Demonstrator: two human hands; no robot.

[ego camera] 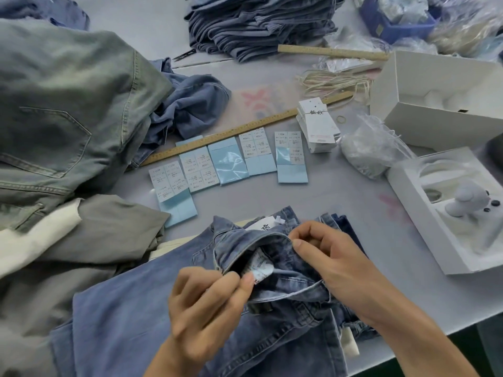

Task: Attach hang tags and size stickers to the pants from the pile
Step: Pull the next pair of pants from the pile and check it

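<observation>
A pair of blue jeans (141,317) lies in front of me with its waistband turned open. My left hand (206,308) pinches the white care label (258,268) sewn inside the waist. My right hand (326,257) grips the waistband's folded edge and holds it open. Several blue backing sheets with white size stickers (190,170) lie in a row beyond the jeans. A banded stack of white hang tags (315,126) sits to their right. Cream tag strings (334,83) lie farther back.
A heap of grey-green pants (62,126) fills the left. Folded jeans (258,25) are stacked at the back. A wooden ruler (245,131) crosses the table, another ruler (332,53) lies behind. White boxes (435,104) and a tray with a white tagging tool (468,208) stand right.
</observation>
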